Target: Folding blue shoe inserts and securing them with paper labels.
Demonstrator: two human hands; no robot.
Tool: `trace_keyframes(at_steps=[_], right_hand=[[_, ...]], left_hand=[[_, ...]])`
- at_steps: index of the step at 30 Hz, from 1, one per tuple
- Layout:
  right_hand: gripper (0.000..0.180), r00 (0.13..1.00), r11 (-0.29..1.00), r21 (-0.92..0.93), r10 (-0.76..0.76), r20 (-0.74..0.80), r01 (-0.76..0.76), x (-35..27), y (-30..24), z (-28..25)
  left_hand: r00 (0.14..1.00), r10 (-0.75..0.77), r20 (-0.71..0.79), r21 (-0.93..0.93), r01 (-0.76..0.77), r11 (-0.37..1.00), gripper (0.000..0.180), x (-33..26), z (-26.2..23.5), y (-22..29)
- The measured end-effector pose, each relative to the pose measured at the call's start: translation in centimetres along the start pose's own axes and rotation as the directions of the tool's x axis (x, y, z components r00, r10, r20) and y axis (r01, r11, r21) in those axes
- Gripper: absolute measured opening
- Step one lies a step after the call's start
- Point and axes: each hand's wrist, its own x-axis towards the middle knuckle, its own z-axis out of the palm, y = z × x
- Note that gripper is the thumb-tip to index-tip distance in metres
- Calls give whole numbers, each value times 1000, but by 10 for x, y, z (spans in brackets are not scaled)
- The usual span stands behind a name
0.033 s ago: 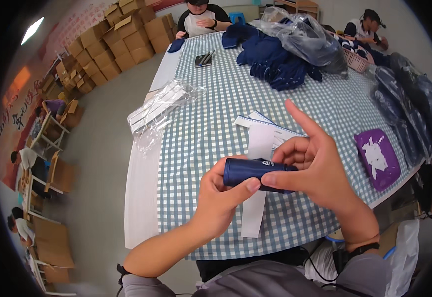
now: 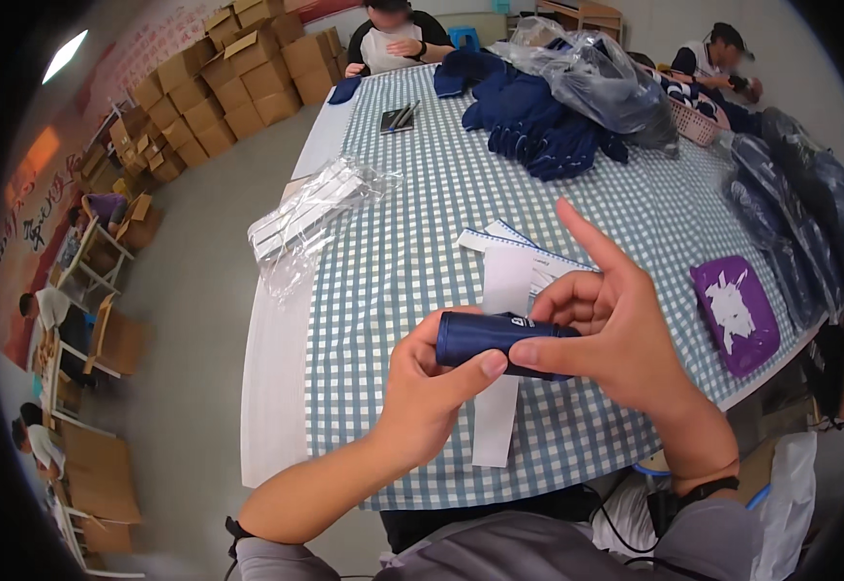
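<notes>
A dark navy cylinder-shaped roll [image 2: 475, 336], with small white print on its upper side, lies level between my two hands above the table. My left hand [image 2: 430, 380] wraps its left end, thumb along the near side. On its right end, my right hand [image 2: 608, 334] pinches with the thumb in front and curled fingers behind, the index finger pointing up and away. Below the roll, a white paper strip [image 2: 496, 426] runs lengthwise on the checked cloth. Just beyond it lie white strips with blue markings [image 2: 528, 250], partly covered by the paper and my right hand.
A clear plastic bag of white strips [image 2: 311, 213] lies to the left, a purple case [image 2: 735, 315] to the right. Navy garments [image 2: 538, 111] and bagged clothing [image 2: 790, 203] fill the far and right edges. Two people sit beyond the table; cardboard boxes [image 2: 238, 87] stand behind at left.
My hands and the navy roll keep the same hold and place. At the far right, the seated person's hands have shifted slightly.
</notes>
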Motion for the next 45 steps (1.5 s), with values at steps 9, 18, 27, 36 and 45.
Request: trace_keyframes(at_steps=[9,18,27,36,45], right_hand=[[120,999,999,25,30,19,-30,4,1,-3],[118,1000,1000,-12,15,20,-15,7,10,-3],[113,999,999,-38,20,25,-19,5,9,-2],[96,998,1000,-3,27,61,-27,5,10,-2],[46,989,998,-25,-53,141,57,5,17,-2]], left_hand=[[1000,-7,6,-6,7,1000,43,3,-1,-4],[1000,-9,-13,-38,8,999,40,6,-3,-10],[1000,-26,5,-59,26,998,42,6,-7,-12],[1000,-10,24,-87,12,996,47,5,-9,-14],[999,41,32,-83,-39,996,49,5,-11,-17]])
